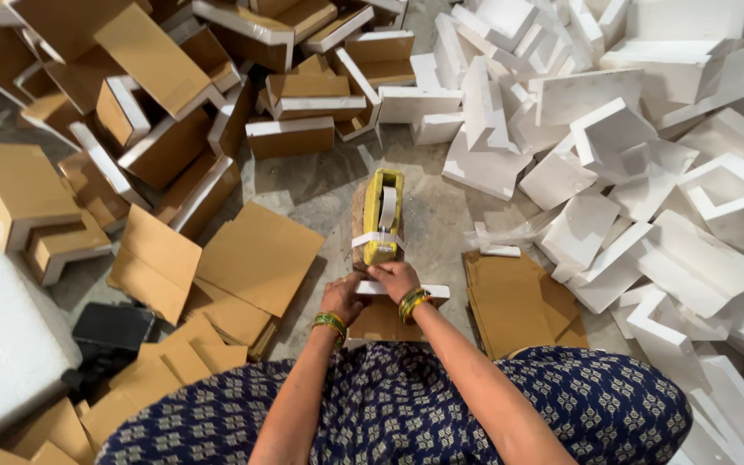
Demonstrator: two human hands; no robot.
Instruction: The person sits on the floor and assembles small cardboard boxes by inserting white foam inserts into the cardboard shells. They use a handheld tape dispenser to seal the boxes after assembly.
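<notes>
Grey concrete floor (320, 185); cardboard pieces (256, 254) left, foam blocks (647, 172) right.

Tape dispenser (382, 215) ctr, cardboard pcs (165, 129) left, foam pcs (647, 155) right, sheet stack (518, 301) near-right

A: Surfaces?
B: Foam blocks (647, 138) are white polystyrene, matt, faintly grainy. Flat sheets (256, 254) are brown cardboard, matt and smooth.
A: Wrapped pieces (290, 136)?
B: Same foam faced in cardboard, white edges bare.
A: Dispenser (383, 217)?
B: Yellow plastic, slight gloss, with pale tape. Floor (320, 185) is grey concrete, rough and mottled. Bangles (413, 301) are shiny green and gold. Printed blue cloth (389, 405), matt.
</notes>
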